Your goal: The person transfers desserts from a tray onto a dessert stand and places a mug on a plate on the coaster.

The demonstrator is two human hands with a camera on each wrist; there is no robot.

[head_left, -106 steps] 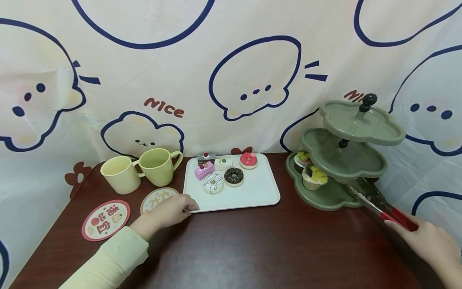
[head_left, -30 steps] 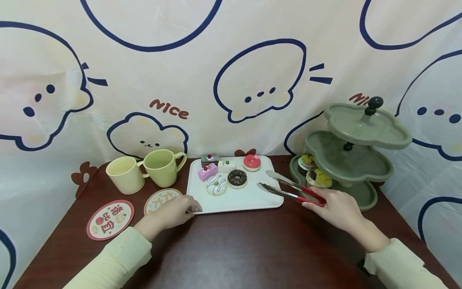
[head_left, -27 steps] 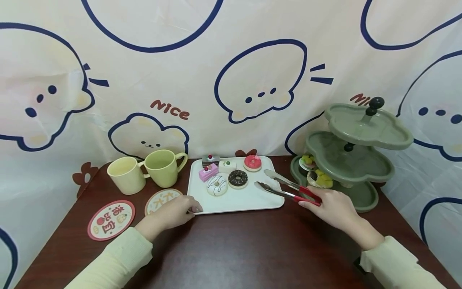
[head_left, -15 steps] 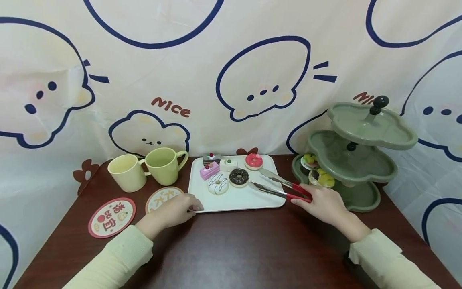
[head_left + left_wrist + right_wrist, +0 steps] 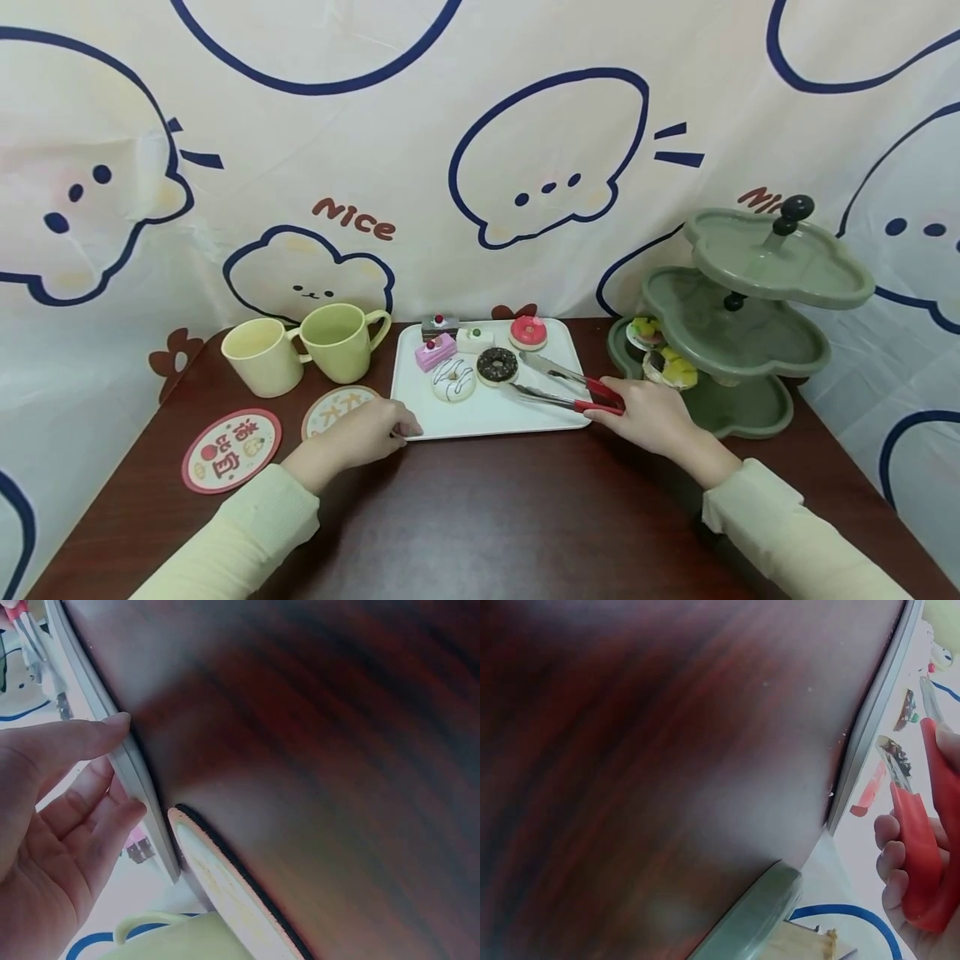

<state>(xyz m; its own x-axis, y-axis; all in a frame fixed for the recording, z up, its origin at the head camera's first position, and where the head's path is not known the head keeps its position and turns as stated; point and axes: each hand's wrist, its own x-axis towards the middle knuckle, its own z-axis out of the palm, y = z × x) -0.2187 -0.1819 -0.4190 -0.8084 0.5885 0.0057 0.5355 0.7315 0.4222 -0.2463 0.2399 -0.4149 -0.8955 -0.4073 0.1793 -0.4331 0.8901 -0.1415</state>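
Observation:
My left hand [image 5: 369, 435] pinches the front left edge of a white tray [image 5: 525, 418]; in the left wrist view the thumb and fingers lie at its rim [image 5: 132, 771]. My right hand [image 5: 654, 419] grips red-handled metal tongs [image 5: 590, 407], their arms spread apart over the tray's right part. The tong tips are at the right side of a chocolate donut [image 5: 491, 377]; contact cannot be told. Also on the tray are a white striped donut [image 5: 442, 390], a pink donut [image 5: 528, 329], a purple cake slice [image 5: 436, 353], a dark cake slice [image 5: 435, 330] and a white cake [image 5: 475, 340].
A green three-tier stand [image 5: 750, 417] is at the right, with a cupcake [image 5: 675, 372] and a small tart [image 5: 643, 332] on its bottom tier. Two mugs [image 5: 258, 358] stand at the back left, near a round red-rimmed coaster [image 5: 232, 450] and another coaster [image 5: 322, 410].
My right hand has brought the tongs from the stand's bottom tier leftward over the tray, up to the chocolate donut. My left hand has stayed at the tray's edge.

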